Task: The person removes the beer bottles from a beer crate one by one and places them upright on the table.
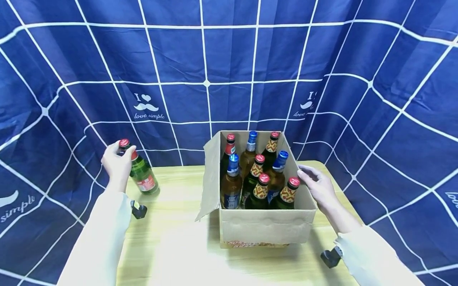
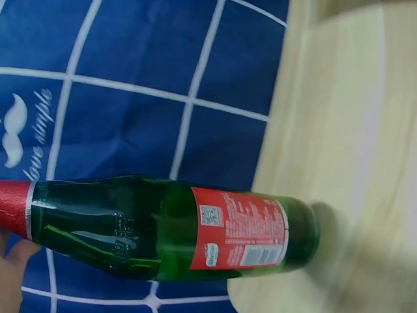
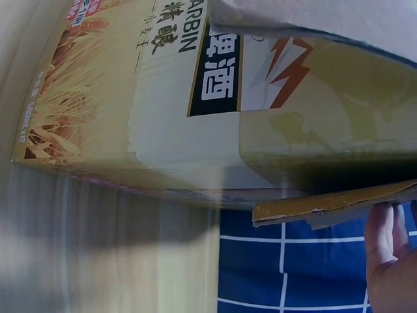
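Note:
My left hand pinches a green beer bottle by its red-capped neck at the table's left. The bottle leans slightly; whether its base touches the wood I cannot tell. A red label with a barcode faces the left wrist camera. At centre right stands an open cardboard beer box holding several upright bottles, some with red caps, some with blue caps. My right hand rests its fingers against the box's right rim. In the right wrist view, fingertips touch a cardboard flap.
A light wooden table carries everything. The box's left flap sticks outward toward the held bottle. A blue curtain with white grid lines hangs behind and at both sides.

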The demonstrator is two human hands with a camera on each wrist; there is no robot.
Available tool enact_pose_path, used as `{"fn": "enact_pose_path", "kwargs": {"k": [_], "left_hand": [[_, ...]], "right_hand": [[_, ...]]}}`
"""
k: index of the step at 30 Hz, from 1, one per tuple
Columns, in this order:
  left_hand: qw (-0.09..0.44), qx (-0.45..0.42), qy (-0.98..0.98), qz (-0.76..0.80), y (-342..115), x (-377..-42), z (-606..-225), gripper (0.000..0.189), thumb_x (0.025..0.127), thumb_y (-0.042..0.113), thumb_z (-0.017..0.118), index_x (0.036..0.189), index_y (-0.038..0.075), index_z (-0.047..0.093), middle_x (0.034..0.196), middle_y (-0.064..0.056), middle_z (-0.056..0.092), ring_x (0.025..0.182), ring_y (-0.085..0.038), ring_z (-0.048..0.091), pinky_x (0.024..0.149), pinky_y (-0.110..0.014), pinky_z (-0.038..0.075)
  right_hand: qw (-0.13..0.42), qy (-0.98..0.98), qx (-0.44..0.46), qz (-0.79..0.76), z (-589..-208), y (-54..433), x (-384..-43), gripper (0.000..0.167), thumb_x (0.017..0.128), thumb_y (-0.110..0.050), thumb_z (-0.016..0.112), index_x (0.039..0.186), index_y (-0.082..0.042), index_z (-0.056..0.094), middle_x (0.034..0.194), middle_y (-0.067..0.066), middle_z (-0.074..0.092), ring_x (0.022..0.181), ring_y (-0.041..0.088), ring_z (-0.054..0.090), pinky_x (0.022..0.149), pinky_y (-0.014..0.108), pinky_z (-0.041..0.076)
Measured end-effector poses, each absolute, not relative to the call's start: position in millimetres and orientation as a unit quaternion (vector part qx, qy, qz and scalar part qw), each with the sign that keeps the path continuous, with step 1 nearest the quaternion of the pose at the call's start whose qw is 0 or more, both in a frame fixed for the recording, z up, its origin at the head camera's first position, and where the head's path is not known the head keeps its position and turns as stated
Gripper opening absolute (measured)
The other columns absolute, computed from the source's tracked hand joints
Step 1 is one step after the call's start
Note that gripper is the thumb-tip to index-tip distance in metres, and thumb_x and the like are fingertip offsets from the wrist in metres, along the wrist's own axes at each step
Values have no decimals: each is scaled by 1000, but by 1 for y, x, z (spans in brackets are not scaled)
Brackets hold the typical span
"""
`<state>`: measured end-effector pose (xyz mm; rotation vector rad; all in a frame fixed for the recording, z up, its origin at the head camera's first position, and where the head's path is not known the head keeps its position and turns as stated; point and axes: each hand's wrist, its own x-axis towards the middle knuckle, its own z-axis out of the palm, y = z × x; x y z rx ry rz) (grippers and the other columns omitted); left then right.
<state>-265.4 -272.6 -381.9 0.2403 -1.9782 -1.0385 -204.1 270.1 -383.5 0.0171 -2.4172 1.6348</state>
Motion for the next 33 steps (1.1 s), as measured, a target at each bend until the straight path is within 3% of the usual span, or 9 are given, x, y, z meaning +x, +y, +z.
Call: {"fn": "enact_pose_path", "kwargs": {"k": [11,25,29,33], "left_hand": [[433,122,-791,-415,-282,-273,-403,21,76,4,76,91,-9,68,83,-25,62,85,-39,54,84,-44,39],[325,164,-823,-436,-288,-275,-397,35,86,12,68,113,-9,60,102,-29,62,101,-39,55,95,-44,36],[289,156,-824,-462,-290,-277,-397,36,89,8,64,120,-8,57,108,-26,62,89,-18,57,89,-31,42],[246,163,-799,-525,-291,-275,-395,46,89,10,65,130,-3,52,118,-22,59,80,5,50,84,-18,42]], "right_hand": [[112,-817,12,565,-384,270,-204,47,94,-24,61,127,8,54,94,-20,63,85,-6,57,77,11,43],[109,-828,7,549,-383,271,-206,46,95,-25,61,129,5,55,102,-14,63,88,-7,55,78,11,42],[106,-829,8,549,-382,271,-205,48,95,-27,61,129,5,55,100,-17,62,89,-6,55,78,11,42],[105,-828,4,550,-382,271,-205,48,95,-27,61,129,5,55,98,-18,62,88,-6,56,78,11,42]]}}
